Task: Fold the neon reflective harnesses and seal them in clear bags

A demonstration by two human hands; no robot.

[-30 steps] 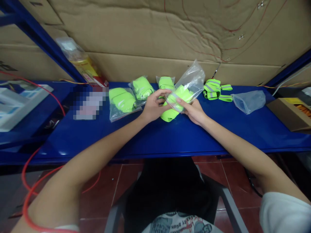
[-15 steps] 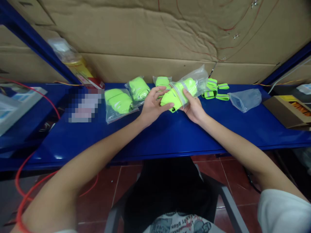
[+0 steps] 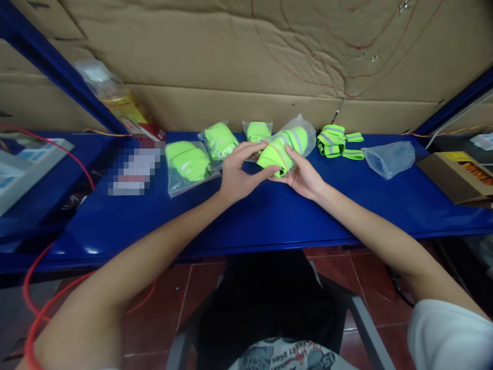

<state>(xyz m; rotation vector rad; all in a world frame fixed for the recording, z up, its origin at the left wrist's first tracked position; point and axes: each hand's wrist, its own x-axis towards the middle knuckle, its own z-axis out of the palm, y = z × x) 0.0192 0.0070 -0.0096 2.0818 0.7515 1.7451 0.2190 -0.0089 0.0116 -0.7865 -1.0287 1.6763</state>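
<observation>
Between my hands, above the blue table, is a rolled neon yellow-green reflective strap [image 3: 274, 156] with grey stripes, partly inside a clear plastic bag [image 3: 306, 128]. My left hand [image 3: 239, 172] grips the near left end of the roll, thumb in front and fingers behind. On the other side, my right hand [image 3: 307, 174] holds bag and roll together, its thumb on top and its fingers underneath. Just right of the bag lies a loose folded reflective strap [image 3: 332, 140], with band ends sticking out to the right.
Bagged neon rolls lie left and behind: a near one [image 3: 188, 162], a middle one [image 3: 220, 140] and a far one [image 3: 258, 131]. An unfilled plastic bag [image 3: 390, 158] and an open cardboard box [image 3: 456, 177] are at right. A bottle [image 3: 115, 97] stands back left.
The bag's far end has dropped and shifted left, and the roll has turned in my hands. My left hand has moved slightly left and down. More of the loose strap shows now.
</observation>
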